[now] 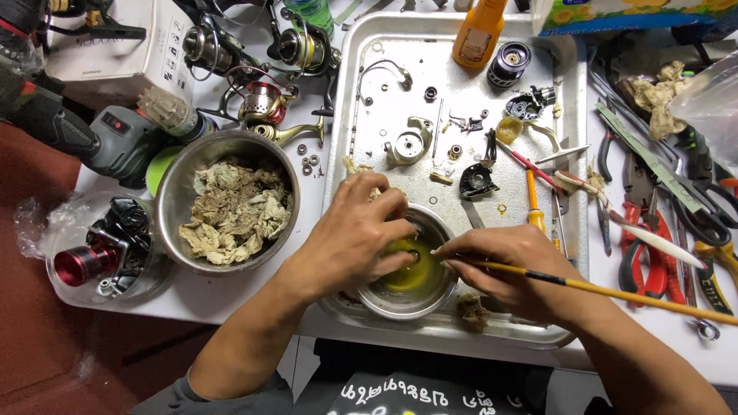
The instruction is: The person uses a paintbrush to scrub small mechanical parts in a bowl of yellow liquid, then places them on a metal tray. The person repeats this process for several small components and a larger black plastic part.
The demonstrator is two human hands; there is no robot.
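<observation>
Meanwhile, a brush lies nearly level, its long axis running from lower right up to a tip at the left over a small bowl of yellow liquid on a metal tray. The right hand pinches the brush, fingers closed. The left hand curls over the bowl, fingertips pinched on a small part in the liquid.
</observation>
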